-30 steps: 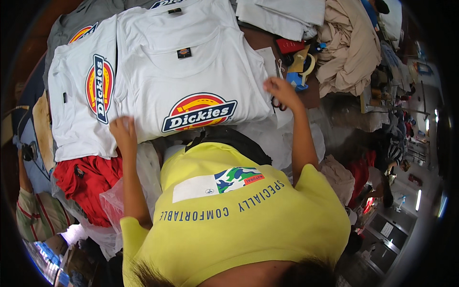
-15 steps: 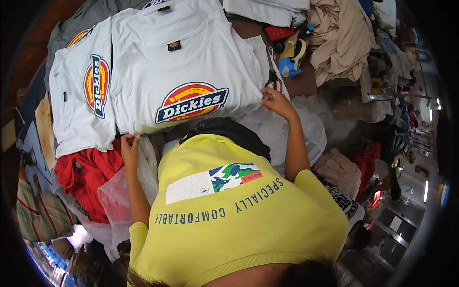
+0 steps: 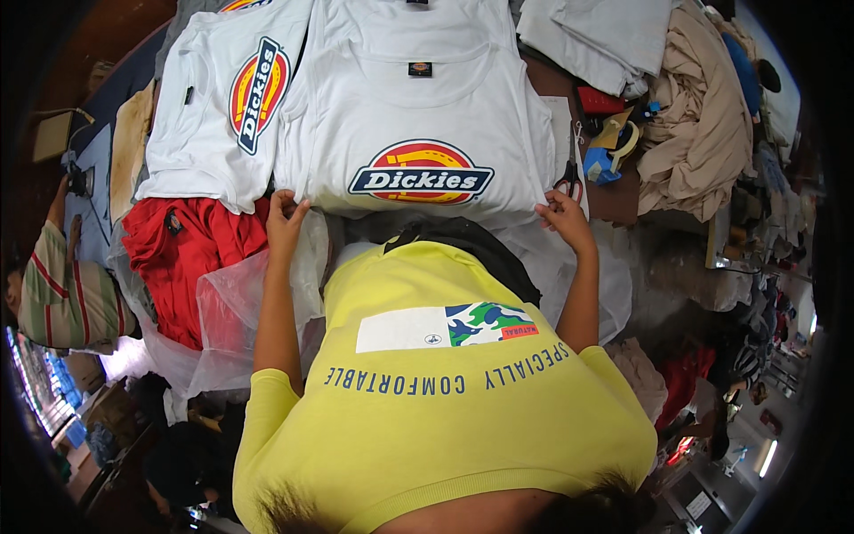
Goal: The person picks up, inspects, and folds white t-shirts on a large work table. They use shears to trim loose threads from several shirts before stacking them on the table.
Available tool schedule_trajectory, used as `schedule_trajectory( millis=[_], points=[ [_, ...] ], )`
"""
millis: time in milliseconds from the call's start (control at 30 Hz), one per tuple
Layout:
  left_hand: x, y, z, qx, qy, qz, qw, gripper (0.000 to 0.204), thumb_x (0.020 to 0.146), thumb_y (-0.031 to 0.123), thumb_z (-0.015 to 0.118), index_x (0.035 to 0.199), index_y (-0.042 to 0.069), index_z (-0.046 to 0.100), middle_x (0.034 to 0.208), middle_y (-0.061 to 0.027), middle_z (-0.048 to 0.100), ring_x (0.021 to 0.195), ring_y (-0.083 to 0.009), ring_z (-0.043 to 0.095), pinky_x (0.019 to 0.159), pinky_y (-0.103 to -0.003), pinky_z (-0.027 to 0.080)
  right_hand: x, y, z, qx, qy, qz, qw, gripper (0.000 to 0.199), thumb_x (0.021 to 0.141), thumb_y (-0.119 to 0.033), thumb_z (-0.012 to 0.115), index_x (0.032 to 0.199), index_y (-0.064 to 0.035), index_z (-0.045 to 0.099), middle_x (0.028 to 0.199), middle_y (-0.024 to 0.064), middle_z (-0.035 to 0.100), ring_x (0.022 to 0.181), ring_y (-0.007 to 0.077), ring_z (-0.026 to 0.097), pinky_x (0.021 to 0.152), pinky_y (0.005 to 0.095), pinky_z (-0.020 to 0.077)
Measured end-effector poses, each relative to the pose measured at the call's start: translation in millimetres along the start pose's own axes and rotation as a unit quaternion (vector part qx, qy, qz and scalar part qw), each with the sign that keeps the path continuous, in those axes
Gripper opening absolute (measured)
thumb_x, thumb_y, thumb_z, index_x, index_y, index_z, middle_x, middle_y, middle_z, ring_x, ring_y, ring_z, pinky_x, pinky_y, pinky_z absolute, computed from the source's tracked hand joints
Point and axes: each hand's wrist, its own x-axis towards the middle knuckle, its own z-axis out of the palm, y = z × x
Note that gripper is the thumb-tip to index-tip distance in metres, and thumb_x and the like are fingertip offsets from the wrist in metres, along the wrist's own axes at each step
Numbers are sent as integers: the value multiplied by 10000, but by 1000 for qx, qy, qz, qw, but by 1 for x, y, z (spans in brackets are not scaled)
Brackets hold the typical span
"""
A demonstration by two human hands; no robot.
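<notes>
Head view, left fingers [image 3: 284, 205], right fingers [image 3: 555, 204] pinching white vest [image 3: 414, 120], brown table [image 3: 615, 193], lit lamp [image 3: 768, 458]

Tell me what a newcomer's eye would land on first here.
Probably the white sleeveless top, spread at upper centre with its red, yellow and blue emblem, the left hand and right hand at its lower corners. Next, the wearer's bright yellow shirt fills the lower middle. Red cloth stands out at left, beside clear plastic.
</notes>
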Motion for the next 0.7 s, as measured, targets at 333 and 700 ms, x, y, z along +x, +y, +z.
schedule_trajectory(
  millis=[333,700],
  points=[
    [25,0,-30,-96,-63,-86,990,44,877,66,531,885,51,491,774,13,507,691,-76,496,681,-204,436,5,18,-10,72,-4,31,997,201,842,-211,641,875,-29,563,743,17,590,625,88,601,559,203,468],
    [18,13,-41,-289,-42,-179,940,51,921,145,496,922,100,474,834,-1,574,786,-117,575,748,-290,474,4,25,-5,116,43,35,992,214,761,-169,717,832,-31,570,719,12,579,600,86,556,565,198,460]
  ],
)
